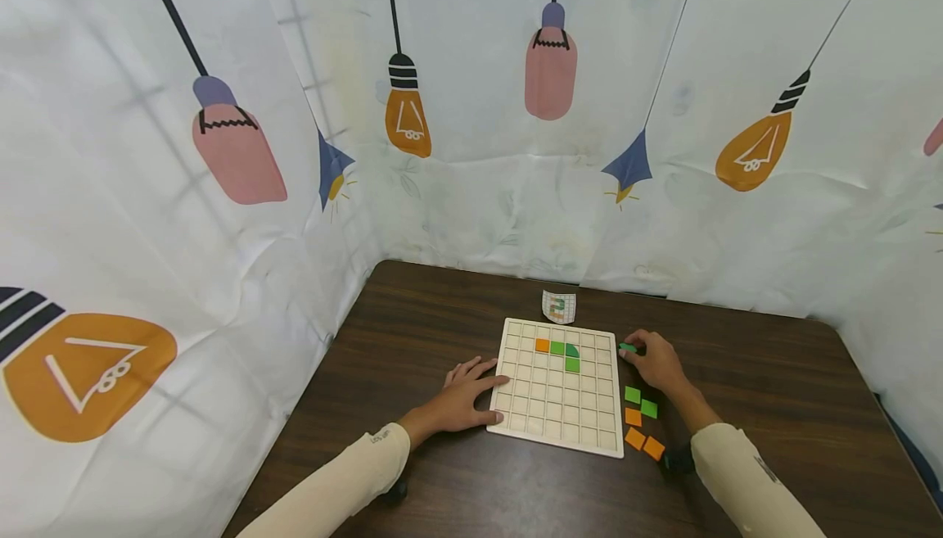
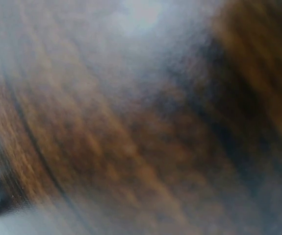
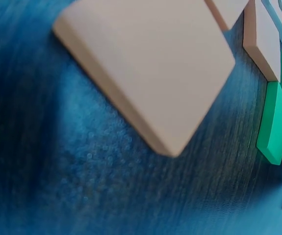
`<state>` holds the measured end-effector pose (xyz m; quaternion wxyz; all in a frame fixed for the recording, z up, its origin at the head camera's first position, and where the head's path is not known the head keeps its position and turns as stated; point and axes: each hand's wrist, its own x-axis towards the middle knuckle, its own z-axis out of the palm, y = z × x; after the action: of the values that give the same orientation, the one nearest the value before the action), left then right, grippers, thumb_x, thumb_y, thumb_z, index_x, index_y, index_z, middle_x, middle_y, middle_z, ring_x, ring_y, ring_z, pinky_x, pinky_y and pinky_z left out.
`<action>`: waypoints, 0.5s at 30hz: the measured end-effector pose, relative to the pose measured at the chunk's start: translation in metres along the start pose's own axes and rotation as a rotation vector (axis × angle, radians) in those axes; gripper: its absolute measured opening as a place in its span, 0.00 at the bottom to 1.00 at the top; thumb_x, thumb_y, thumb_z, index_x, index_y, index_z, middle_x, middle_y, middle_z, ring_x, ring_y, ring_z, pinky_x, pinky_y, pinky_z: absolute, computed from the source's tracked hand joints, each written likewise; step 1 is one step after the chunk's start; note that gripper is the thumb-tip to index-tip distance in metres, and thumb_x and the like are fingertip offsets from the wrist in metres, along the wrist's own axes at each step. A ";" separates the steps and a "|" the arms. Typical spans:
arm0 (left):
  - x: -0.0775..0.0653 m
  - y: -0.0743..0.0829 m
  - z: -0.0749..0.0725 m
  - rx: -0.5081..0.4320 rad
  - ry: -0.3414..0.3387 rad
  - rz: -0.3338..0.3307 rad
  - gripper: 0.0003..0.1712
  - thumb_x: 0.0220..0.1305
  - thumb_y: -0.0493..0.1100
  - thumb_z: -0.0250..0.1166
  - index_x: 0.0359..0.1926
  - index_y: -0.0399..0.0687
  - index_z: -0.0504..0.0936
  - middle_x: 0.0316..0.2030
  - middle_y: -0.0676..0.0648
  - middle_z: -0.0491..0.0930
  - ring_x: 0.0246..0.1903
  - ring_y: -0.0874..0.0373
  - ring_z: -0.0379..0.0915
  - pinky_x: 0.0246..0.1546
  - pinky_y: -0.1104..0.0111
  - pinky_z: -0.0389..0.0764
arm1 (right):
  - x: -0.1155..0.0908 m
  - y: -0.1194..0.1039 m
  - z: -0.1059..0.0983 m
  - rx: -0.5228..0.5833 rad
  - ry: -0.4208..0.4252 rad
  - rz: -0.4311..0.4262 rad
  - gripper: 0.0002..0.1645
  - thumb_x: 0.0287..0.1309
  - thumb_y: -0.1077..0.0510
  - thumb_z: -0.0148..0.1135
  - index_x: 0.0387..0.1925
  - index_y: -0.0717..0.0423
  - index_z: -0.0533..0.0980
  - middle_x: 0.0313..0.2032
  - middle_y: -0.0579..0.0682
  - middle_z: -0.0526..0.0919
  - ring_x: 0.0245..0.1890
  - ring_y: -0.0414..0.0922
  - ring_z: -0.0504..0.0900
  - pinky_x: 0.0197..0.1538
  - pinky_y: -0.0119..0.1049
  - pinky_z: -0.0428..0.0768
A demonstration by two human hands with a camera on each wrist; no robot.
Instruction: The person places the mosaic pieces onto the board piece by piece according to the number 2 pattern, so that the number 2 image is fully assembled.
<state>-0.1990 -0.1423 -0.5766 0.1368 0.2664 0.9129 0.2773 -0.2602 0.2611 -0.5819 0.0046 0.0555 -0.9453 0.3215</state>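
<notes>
A cream gridded board (image 1: 538,399) lies on the dark wooden table. My left hand (image 1: 462,400) rests at its left edge, with the thumb and a finger over the rim. On the upper part of the grid sit an orange square (image 1: 542,345), a light green square (image 1: 557,348), a dark green rounded piece (image 1: 571,350) and another light green square (image 1: 572,365) below it. Just off the board's upper right side, my right hand (image 1: 661,368) pinches a small dark green tile (image 1: 628,347) between thumb and fingers. Its exact shape is partly hidden by the fingertips.
Right of the board lie loose green tiles (image 1: 648,409) and orange tiles (image 1: 653,448); the right wrist view shows one pale-looking tile (image 3: 155,63) up close. A small curled card (image 1: 559,307) with a coloured grid pattern stands behind the board. A printed curtain (image 1: 471,210) hangs beyond the table.
</notes>
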 end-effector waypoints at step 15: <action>0.000 -0.002 0.001 0.010 0.000 0.002 0.38 0.64 0.64 0.66 0.72 0.66 0.69 0.78 0.49 0.54 0.77 0.40 0.43 0.67 0.35 0.49 | -0.003 0.005 -0.001 0.021 0.037 -0.034 0.13 0.63 0.57 0.68 0.45 0.61 0.80 0.38 0.56 0.81 0.38 0.51 0.78 0.41 0.47 0.75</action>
<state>-0.1994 -0.1428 -0.5784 0.1353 0.2681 0.9139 0.2731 -0.2575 0.2666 -0.5842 0.0270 0.0657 -0.9406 0.3321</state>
